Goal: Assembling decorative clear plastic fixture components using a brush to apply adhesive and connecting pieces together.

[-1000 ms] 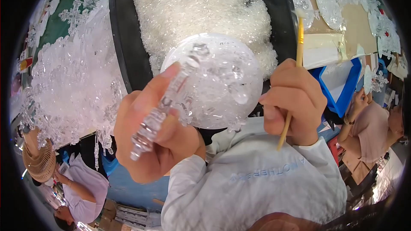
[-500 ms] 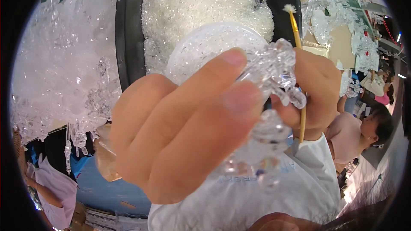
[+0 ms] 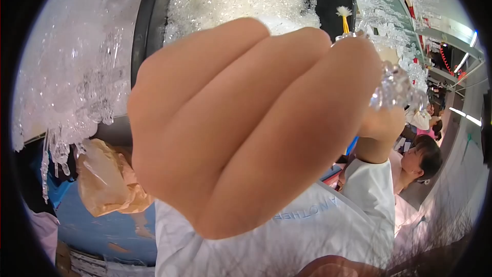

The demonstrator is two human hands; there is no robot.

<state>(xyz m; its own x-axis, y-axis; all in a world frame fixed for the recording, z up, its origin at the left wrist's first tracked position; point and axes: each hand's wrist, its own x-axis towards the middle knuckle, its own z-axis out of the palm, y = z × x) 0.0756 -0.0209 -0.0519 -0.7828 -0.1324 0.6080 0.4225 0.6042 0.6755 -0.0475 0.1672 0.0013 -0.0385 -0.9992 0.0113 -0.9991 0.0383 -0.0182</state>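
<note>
Evidently the left hand (image 3: 246, 128) fills the middle of the view, its fingers curled closed on a clear, knobbly piece (image 3: 394, 90), though the fingertips are hidden. That piece juts past the fingers toward 2 and 3 o'clock, in front of the right hand (image 3: 383, 125). The right hand's fingers are covered, so I cannot tell what they grip; a brush (image 3: 345, 20) shows its pale bristles above them, at 1 o'clock. The piece looks like stiff, glassy plastic, probably light and rather slick, with thin projections that could snap. A pinch across its thicker body seems safer than one on the small knobs. At 12 o'clock, clear granules (image 3: 241, 0) lie between black walls (image 3: 335, 0); more clear pieces (image 3: 77, 61) are heaped at 10 o'clock.
</note>
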